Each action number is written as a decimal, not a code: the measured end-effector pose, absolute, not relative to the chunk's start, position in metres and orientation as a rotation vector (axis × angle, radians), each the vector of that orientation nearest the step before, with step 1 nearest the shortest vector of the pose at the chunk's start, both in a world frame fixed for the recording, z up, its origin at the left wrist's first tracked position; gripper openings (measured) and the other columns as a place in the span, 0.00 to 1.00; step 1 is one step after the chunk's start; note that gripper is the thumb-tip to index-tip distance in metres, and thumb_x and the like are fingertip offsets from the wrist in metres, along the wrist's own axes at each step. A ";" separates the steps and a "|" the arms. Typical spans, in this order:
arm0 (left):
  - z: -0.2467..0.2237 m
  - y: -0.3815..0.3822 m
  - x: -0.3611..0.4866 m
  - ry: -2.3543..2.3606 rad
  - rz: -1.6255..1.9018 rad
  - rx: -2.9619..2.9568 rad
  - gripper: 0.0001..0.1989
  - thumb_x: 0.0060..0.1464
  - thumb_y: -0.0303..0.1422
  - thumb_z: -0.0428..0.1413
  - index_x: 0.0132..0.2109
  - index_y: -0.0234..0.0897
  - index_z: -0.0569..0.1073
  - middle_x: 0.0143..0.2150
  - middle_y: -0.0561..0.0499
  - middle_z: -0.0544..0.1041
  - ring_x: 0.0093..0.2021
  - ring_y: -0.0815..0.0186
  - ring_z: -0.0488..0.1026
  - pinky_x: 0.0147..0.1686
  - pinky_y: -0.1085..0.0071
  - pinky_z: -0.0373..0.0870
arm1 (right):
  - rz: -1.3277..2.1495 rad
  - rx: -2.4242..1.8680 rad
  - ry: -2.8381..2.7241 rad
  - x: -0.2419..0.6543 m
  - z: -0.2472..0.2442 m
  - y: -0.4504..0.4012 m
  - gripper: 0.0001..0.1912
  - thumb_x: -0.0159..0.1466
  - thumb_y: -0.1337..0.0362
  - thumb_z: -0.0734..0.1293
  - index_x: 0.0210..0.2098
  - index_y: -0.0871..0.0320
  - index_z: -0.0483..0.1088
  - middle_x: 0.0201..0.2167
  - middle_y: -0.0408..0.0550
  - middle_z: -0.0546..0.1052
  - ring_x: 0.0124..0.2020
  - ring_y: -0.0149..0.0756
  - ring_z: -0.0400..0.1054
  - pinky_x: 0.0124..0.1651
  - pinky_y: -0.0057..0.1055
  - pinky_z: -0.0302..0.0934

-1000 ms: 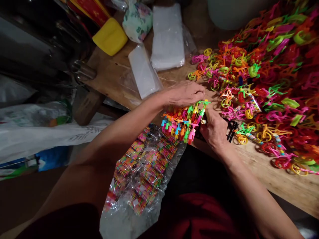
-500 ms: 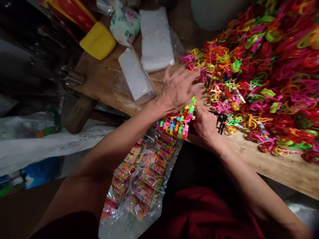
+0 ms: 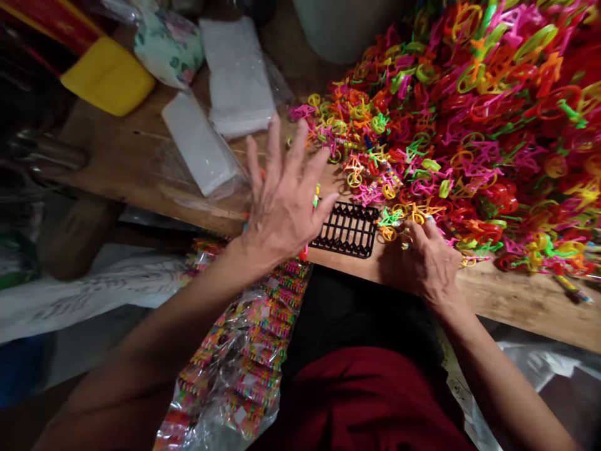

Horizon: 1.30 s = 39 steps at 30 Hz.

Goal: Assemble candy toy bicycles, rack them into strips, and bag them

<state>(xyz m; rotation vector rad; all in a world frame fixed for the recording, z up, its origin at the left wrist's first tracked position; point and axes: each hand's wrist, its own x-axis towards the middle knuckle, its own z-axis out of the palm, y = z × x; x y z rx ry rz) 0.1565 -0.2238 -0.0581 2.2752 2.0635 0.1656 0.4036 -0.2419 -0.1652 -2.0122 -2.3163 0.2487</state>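
My left hand (image 3: 286,188) is spread, palm down, over small colourful plastic pieces that it mostly hides at the bench edge. Beside its thumb lies a black slotted plastic rack (image 3: 350,229), its visible slots bare. At the near edge of the pile, my right hand (image 3: 434,263) has thumb and fingers pinched on a small plastic toy bicycle (image 3: 417,216), partly hidden by the fingertips. Below my left hand hangs a long clear plastic strip of packets (image 3: 256,351) filled with bright little pieces.
A large heap of bright toy bicycles (image 3: 451,125) covers the bench's right side. Stacks of clear plastic bags (image 3: 237,75) lie at the back left, near a floral cloth bundle (image 3: 171,47) and a yellow object (image 3: 110,75). A pale bucket (image 3: 342,28) stands behind.
My right hand has moved right from the colourful pieces to the toy bicycles, uncovering the black rack. My left hand has spread over the pieces. The view has shifted right.
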 end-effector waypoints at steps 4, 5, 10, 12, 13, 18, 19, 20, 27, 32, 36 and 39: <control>-0.052 -0.230 0.170 1.948 0.262 2.445 0.24 0.70 0.42 0.43 0.67 0.42 0.67 0.75 0.51 0.58 0.78 0.50 0.46 0.76 0.43 0.38 | 0.189 -2.004 -2.345 0.404 -0.165 -0.241 0.11 0.67 0.67 0.62 0.41 0.57 0.76 0.37 0.47 0.74 0.21 0.26 0.42 0.26 0.31 0.34; -0.052 -0.229 0.166 1.963 0.280 2.460 0.24 0.70 0.40 0.41 0.66 0.41 0.68 0.75 0.51 0.60 0.77 0.51 0.47 0.76 0.44 0.40 | 0.178 -1.941 -2.334 0.405 -0.163 -0.242 0.10 0.67 0.66 0.63 0.42 0.57 0.76 0.38 0.48 0.74 0.22 0.26 0.46 0.26 0.31 0.35; -0.076 -0.214 0.134 2.014 0.175 2.352 0.30 0.70 0.47 0.38 0.68 0.38 0.66 0.76 0.49 0.56 0.78 0.49 0.44 0.75 0.41 0.41 | 0.285 -1.519 -2.271 0.403 -0.168 -0.247 0.13 0.70 0.64 0.62 0.52 0.56 0.72 0.47 0.52 0.77 0.30 0.31 0.68 0.27 0.28 0.48; -0.088 -0.211 0.127 1.990 0.136 2.295 0.32 0.70 0.49 0.34 0.70 0.38 0.63 0.77 0.49 0.54 0.77 0.51 0.46 0.74 0.42 0.42 | 0.392 -1.358 -2.219 0.393 -0.177 -0.246 0.14 0.70 0.66 0.60 0.53 0.58 0.70 0.43 0.52 0.79 0.34 0.35 0.72 0.31 0.29 0.57; -0.093 -0.210 0.125 1.978 0.127 2.276 0.32 0.71 0.48 0.32 0.71 0.38 0.61 0.77 0.48 0.54 0.77 0.53 0.48 0.74 0.43 0.44 | 0.446 -1.280 -2.187 0.387 -0.181 -0.245 0.16 0.70 0.66 0.60 0.55 0.58 0.69 0.43 0.53 0.80 0.37 0.38 0.74 0.34 0.30 0.61; -0.104 -0.212 0.126 1.977 0.131 2.287 0.29 0.72 0.45 0.33 0.72 0.43 0.60 0.74 0.48 0.62 0.76 0.55 0.53 0.73 0.47 0.44 | 0.729 -1.096 -1.957 0.365 -0.185 -0.246 0.11 0.68 0.64 0.64 0.49 0.56 0.73 0.39 0.50 0.81 0.36 0.38 0.75 0.40 0.34 0.68; -0.105 -0.212 0.126 1.976 0.129 2.291 0.29 0.72 0.44 0.34 0.71 0.43 0.61 0.73 0.49 0.62 0.75 0.55 0.54 0.73 0.48 0.44 | 0.807 -1.118 -1.894 0.363 -0.183 -0.247 0.08 0.67 0.64 0.66 0.45 0.55 0.74 0.36 0.48 0.80 0.34 0.36 0.74 0.38 0.32 0.67; -0.105 -0.212 0.126 1.970 0.128 2.293 0.28 0.72 0.44 0.35 0.71 0.43 0.62 0.73 0.49 0.63 0.75 0.56 0.55 0.73 0.48 0.44 | 0.882 -1.144 -1.828 0.362 -0.181 -0.248 0.06 0.66 0.64 0.67 0.42 0.54 0.73 0.36 0.46 0.79 0.33 0.35 0.74 0.37 0.31 0.67; -0.105 -0.212 0.128 1.980 0.159 2.254 0.25 0.72 0.41 0.38 0.69 0.44 0.65 0.72 0.50 0.65 0.73 0.56 0.58 0.74 0.49 0.43 | 0.929 -1.140 -1.913 0.345 -0.169 -0.253 0.05 0.62 0.65 0.66 0.39 0.55 0.66 0.31 0.43 0.72 0.29 0.32 0.66 0.31 0.29 0.60; -0.097 -0.212 0.133 2.000 0.088 2.224 0.25 0.70 0.36 0.43 0.70 0.44 0.64 0.74 0.53 0.62 0.75 0.56 0.54 0.74 0.49 0.43 | 0.959 -1.083 -1.952 0.327 -0.164 -0.254 0.06 0.64 0.61 0.64 0.37 0.55 0.71 0.36 0.48 0.74 0.35 0.37 0.69 0.37 0.32 0.62; -0.084 -0.214 0.130 1.988 0.114 2.248 0.26 0.70 0.36 0.41 0.71 0.44 0.62 0.76 0.55 0.57 0.77 0.58 0.47 0.75 0.47 0.39 | 1.000 -1.126 -1.882 0.313 -0.169 -0.254 0.09 0.65 0.60 0.63 0.35 0.56 0.75 0.31 0.46 0.75 0.32 0.36 0.69 0.36 0.32 0.62; -0.083 -0.217 0.125 2.023 0.148 2.258 0.27 0.70 0.37 0.39 0.72 0.41 0.61 0.75 0.52 0.58 0.78 0.58 0.46 0.76 0.47 0.33 | 1.072 -1.099 -1.918 0.306 -0.176 -0.253 0.10 0.64 0.62 0.61 0.31 0.56 0.73 0.27 0.45 0.75 0.30 0.35 0.70 0.36 0.30 0.61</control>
